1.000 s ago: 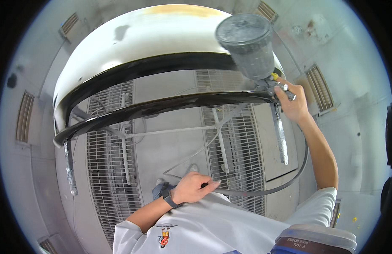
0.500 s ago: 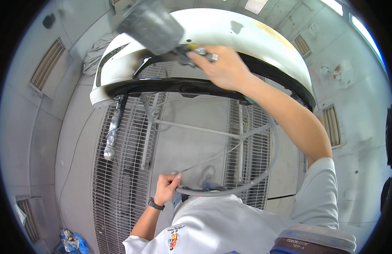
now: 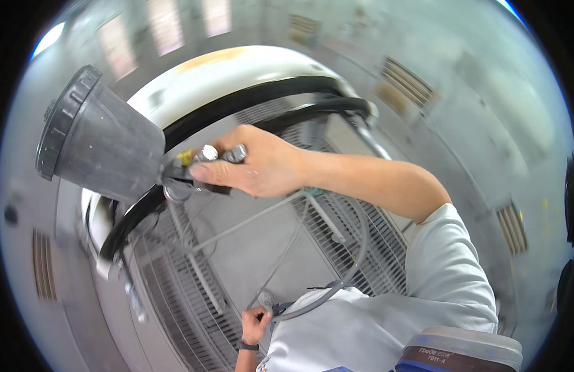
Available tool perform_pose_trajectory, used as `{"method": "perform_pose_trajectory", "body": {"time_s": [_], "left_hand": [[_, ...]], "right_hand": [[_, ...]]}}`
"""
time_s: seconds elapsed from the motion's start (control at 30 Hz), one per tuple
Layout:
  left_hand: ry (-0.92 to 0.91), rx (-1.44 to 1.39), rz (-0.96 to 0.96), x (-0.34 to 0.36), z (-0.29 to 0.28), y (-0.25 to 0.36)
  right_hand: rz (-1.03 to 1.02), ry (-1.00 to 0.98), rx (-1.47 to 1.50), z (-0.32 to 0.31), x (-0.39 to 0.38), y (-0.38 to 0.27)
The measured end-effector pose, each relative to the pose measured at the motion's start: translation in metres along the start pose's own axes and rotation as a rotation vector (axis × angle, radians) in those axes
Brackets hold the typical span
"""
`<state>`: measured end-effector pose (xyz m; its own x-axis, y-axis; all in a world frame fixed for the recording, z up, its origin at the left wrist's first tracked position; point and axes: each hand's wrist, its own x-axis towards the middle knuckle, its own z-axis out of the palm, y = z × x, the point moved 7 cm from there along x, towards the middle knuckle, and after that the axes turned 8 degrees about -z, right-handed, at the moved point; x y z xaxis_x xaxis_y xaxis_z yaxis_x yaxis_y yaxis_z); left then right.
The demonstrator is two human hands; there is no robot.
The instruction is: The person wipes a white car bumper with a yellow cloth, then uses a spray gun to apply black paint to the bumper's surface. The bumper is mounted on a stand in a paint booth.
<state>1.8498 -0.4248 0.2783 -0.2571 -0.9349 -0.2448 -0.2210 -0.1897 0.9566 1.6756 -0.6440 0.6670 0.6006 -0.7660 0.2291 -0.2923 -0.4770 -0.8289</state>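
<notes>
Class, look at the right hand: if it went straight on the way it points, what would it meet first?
Leaving aside the spray gun it holds, the right hand would probably meet the white car bumper first, where the gun's cup partly hides it. Depth is unclear; the hand might pass above.

Near the centre, the right hand (image 3: 259,164) is gripping a spray gun (image 3: 177,177), its grey cup (image 3: 110,142) pointing toward ten o'clock. A white bumper (image 3: 259,68) is arching past eleven. A hose (image 3: 363,245) is curving through four o'clock toward the left hand (image 3: 255,325) at six, which is possibly holding it.
</notes>
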Motion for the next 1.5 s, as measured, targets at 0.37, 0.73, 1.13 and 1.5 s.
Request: {"method": "perform_pose_trajectory", "body": {"time_s": [0.37, 0.73, 1.13, 1.5], "left_hand": [[-0.538, 0.928, -0.046, 0.072, 0.237, -0.060], [-0.556, 0.956, -0.282, 0.161, 0.363, -0.018], [-0.165, 0.732, -0.519, 0.226, 0.455, -0.009], [0.240, 0.424, -0.737, 0.230, 0.571, 0.082]], "right_hand": [[0.173, 0.770, 0.105, -0.249, -0.484, 0.088], [0.294, 0.792, 0.202, -0.373, -0.587, 0.172], [0.215, 0.694, 0.090, -0.556, -0.449, 0.333], [0.112, 0.379, 0.183, -0.647, -0.256, 0.535]]}}
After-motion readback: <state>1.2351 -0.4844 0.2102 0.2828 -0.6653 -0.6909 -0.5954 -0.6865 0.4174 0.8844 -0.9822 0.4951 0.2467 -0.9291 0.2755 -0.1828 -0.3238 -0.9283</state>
